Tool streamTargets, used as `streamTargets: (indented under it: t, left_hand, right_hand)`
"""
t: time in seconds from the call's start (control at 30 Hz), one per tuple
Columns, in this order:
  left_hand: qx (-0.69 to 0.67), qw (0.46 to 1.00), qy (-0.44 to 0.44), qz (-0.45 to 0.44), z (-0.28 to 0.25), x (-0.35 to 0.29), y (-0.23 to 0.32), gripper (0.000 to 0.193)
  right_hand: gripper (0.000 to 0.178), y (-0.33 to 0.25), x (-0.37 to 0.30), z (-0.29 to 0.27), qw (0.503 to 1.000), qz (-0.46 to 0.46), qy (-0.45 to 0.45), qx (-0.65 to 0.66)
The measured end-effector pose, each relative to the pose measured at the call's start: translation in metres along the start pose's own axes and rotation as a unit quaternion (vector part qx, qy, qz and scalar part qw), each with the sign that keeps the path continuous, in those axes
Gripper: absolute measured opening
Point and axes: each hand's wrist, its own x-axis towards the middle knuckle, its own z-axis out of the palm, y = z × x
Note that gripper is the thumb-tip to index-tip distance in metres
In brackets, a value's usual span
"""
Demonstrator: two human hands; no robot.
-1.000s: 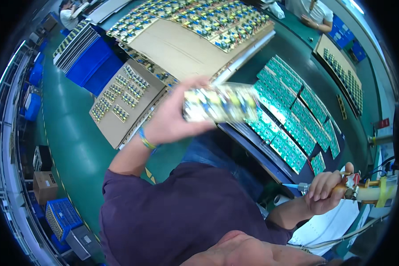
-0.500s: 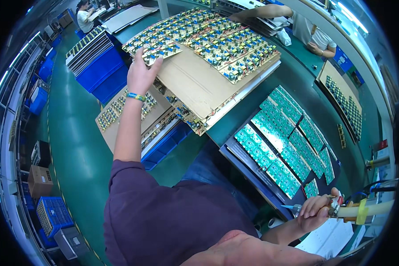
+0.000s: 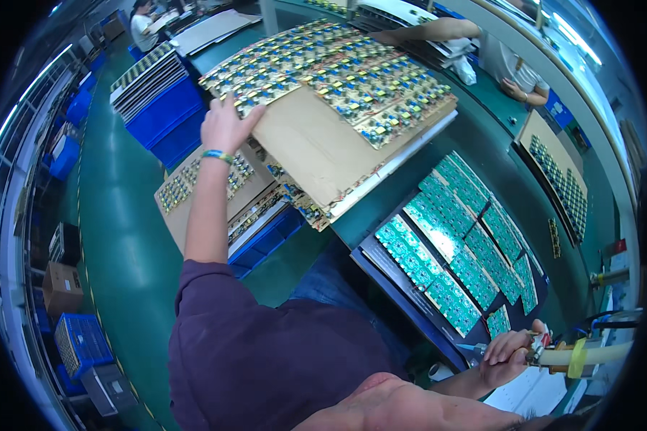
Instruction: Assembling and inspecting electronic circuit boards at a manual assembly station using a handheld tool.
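My left hand [image 3: 226, 128] is at the left edge of a cardboard sheet [image 3: 313, 140]. Its fingers and thumb span the near end of a tan circuit board panel [image 3: 269, 90] carrying yellow, blue and dark components. Similar populated panels [image 3: 381, 79] lie in rows on the cardboard. At the lower right my right hand [image 3: 505, 356] is closed round a dispensing tool [image 3: 539, 348] with a pale blue needle tip [image 3: 469, 347]. The tip points left, near several green circuit board panels [image 3: 438, 280] on a dark board.
Blue bins [image 3: 162, 108] with stacked boards stand at the left, beside the green floor. Another tray of small parts [image 3: 564, 176] leans at the right. Across the bench a co-worker's arm [image 3: 431, 30] reaches to the far panels. A pale hose [image 3: 597, 355] runs off right from the tool.
The panel at my left hand has come down flatter beside the others, and the hand has shifted slightly left and down. My right hand keeps its hold on the dispensing tool.
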Motion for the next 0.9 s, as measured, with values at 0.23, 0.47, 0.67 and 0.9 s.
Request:
streamTargets:
  t: [0.23,0.47,0.67,0.9]
  left_hand:
    - [0.047,0.998,0.029,0.026,-0.03,0.008,-0.046,0.067]
    - [-0.24,0.906,0.053,0.346,-0.127,-0.011,0.147,0.043]
    - [-0.196,0.621,-0.164,0.741,-0.076,-0.143,0.461,0.036]
    - [-0.069,0.637,-0.191,0.744,0.095,-0.255,0.732,0.064]
  right_hand:
    - [0.064,-0.007,0.011,0.001,0.998,0.031,0.002,-0.054]
    - [0.058,-0.063,-0.026,-0.076,0.988,0.116,0.098,-0.023]
    - [0.053,-0.084,-0.025,-0.121,0.957,0.095,-0.008,-0.274]
    - [0.064,-0.114,-0.018,-0.156,0.958,0.184,-0.11,-0.191]
